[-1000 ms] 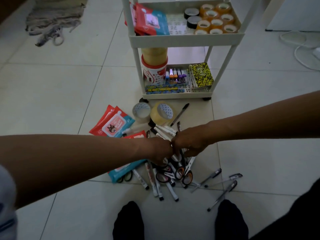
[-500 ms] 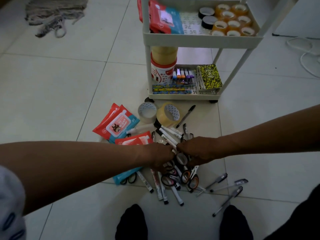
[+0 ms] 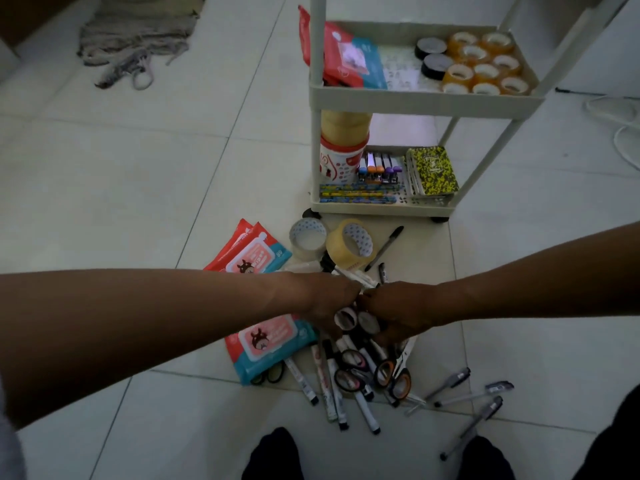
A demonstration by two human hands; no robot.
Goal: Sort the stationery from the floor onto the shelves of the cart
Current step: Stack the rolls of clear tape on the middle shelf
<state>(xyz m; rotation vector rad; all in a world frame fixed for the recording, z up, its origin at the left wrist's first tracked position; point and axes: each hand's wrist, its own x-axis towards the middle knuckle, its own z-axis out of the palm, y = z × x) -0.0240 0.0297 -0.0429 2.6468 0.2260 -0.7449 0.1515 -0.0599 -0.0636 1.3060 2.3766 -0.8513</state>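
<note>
— Grips first: what is held by each?
— It cannot be told for certain. The left grip (image 3: 329,303) is curled down over the heap and the right grip (image 3: 398,311) likewise, with the knuckles almost touching and the fingertips hidden. Two small tape rolls (image 3: 346,318) are seen between them, against both.
— What has been changed in the last second?
— Both rolls were covered a second ago. One was bared half a second ago, and both are bared now. It is judged that they are being drawn out of the heap, so a lift to the cart may be near.
— And the other stationery?
— It is left on the floor: wipe packs (image 3: 249,251) at the left, markers (image 3: 329,386) and scissors (image 3: 374,372) below the grips, two large tape rolls (image 3: 349,242) beyond them, and pens (image 3: 450,381) scattered at the right.
— The room?
— Pale floor tiles (image 3: 104,188) are seen in dim light. A rag (image 3: 138,39) is spread at the far left. The cart (image 3: 426,103) is parked to the right, its upper shelf already stocked with wipes and tape. A cable (image 3: 623,133) is trailed past it.
</note>
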